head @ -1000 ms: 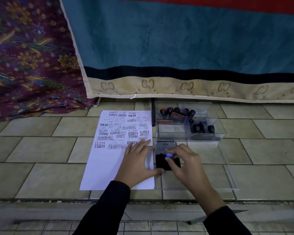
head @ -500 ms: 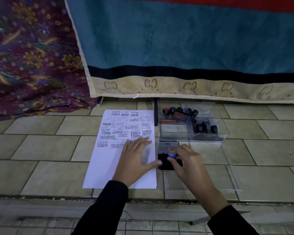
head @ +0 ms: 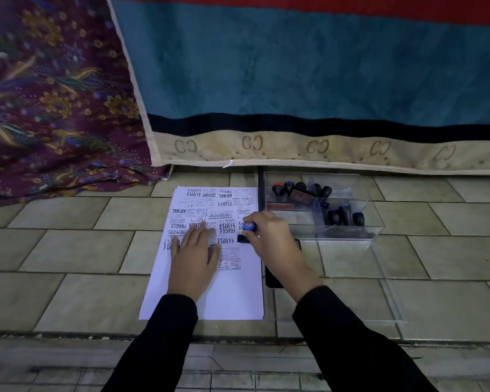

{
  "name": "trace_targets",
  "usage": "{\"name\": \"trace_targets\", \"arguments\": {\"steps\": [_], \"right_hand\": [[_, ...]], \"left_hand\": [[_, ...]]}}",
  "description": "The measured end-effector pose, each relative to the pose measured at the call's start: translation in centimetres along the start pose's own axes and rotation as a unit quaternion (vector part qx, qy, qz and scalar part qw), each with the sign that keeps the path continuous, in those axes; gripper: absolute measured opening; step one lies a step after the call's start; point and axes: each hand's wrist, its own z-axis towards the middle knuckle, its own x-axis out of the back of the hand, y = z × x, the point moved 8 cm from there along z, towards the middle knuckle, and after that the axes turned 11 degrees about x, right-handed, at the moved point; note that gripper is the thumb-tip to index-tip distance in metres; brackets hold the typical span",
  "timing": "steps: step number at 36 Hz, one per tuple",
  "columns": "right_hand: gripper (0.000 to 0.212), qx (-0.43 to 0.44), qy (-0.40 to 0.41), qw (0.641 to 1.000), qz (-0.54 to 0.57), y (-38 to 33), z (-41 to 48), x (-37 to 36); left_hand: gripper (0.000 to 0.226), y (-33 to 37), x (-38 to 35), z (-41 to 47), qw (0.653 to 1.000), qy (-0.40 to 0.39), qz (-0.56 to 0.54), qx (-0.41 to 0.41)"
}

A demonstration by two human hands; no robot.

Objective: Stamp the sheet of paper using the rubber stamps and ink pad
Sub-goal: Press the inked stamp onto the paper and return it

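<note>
A white sheet of paper (head: 232, 295) lies on the tiled floor, its upper half covered in black stamp prints. My left hand (head: 194, 254) rests flat on the sheet with fingers spread. My right hand (head: 272, 239) grips a rubber stamp with a blue knob (head: 249, 227), its black base down over the paper's right side beside a SAMPLE print. The black ink pad (head: 275, 278) lies right of the sheet, mostly hidden under my right wrist.
A clear plastic box (head: 351, 219) with several more stamps (head: 343, 215) stands to the right; its clear lid (head: 379, 295) lies flat in front. A hanging blue rug (head: 309, 66) and patterned purple cloth (head: 48, 103) bound the far side. A floor step edge runs along the near side.
My right hand carried the blue-knobbed stamp left from the ink pad onto the paper. My left hand slid left on the sheet, uncovering the prints under it.
</note>
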Motion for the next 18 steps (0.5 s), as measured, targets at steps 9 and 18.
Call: {"name": "trace_targets", "arguments": {"steps": [9, 18], "right_hand": [[0.014, 0.003, -0.019, 1.000, -0.012, 0.2, -0.3, -1.2], [0.009, 0.002, -0.038, 0.999, -0.013, 0.1, -1.1, -1.7]], "left_hand": [[0.039, 0.1, 0.0, 0.1, 1.000, 0.008, 0.000, -0.004], [0.041, 0.1, -0.1, 0.0, 1.000, 0.006, -0.001, 0.001]]}}
